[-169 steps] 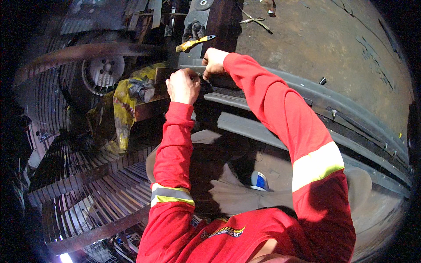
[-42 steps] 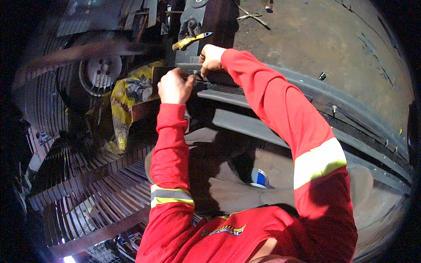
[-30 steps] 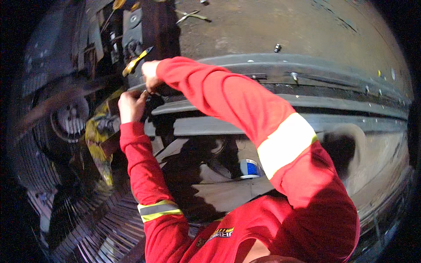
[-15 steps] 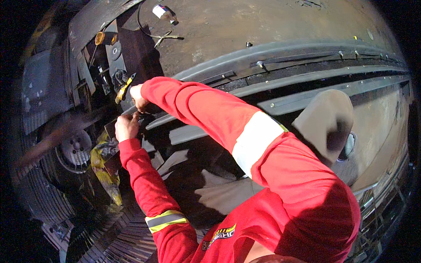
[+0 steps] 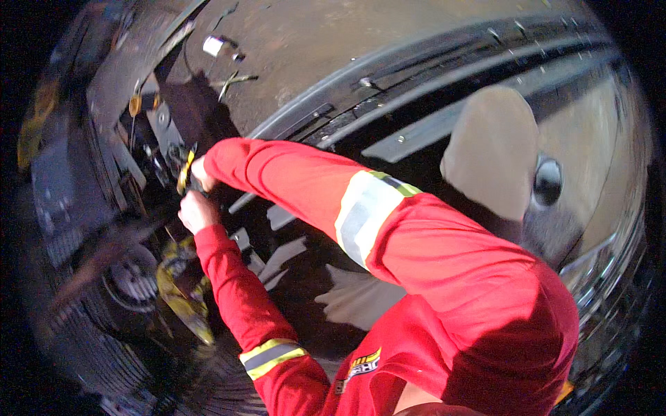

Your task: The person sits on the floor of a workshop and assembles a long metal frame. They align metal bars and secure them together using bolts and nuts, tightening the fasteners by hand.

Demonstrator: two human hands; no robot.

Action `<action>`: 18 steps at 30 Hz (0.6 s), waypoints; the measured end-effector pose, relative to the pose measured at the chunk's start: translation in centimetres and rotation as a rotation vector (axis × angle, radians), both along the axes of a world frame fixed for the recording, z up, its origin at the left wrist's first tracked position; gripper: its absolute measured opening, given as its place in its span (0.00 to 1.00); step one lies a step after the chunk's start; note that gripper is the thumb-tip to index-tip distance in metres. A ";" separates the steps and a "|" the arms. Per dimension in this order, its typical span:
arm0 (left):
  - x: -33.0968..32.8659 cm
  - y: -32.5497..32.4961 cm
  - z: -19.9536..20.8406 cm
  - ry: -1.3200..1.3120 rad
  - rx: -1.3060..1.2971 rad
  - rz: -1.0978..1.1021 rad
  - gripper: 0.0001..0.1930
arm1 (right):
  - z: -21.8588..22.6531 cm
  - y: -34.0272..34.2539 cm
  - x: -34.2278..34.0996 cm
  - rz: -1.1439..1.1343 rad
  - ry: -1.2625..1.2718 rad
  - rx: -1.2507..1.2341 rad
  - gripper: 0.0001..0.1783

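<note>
Both my hands are close together at the left, by the end of the long dark metal profiles. My left hand is closed, and whatever its fingers hold is hidden. My right hand is just beyond it, its fingers curled around something I cannot make out. Against the right hand's far side shows a slim yellow tool with a dark tip; whether the hand touches it I cannot tell. Dark, blurred parts sit just left of the hands. Red sleeves with reflective bands cover both arms.
A bottle with a white label lies on the brown metal surface, near a cable end. An orange-yellow roll-like object sits at the far left. Below the hands are a yellow crumpled bag and a wheel-like disc.
The whole view has shifted and blurred slightly. My hands have come closer together, and the right hand is now right beside the yellow tool.
</note>
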State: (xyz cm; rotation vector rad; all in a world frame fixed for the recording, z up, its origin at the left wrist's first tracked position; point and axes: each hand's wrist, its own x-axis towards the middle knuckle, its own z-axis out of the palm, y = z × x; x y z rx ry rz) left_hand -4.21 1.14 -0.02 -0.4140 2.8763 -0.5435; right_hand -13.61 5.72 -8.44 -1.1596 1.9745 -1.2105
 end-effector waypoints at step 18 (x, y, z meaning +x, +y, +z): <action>-1.8 -6.7 -3.0 -0.147 0.846 0.381 0.15 | 7.1 16.5 11.3 -0.958 0.556 -0.234 0.08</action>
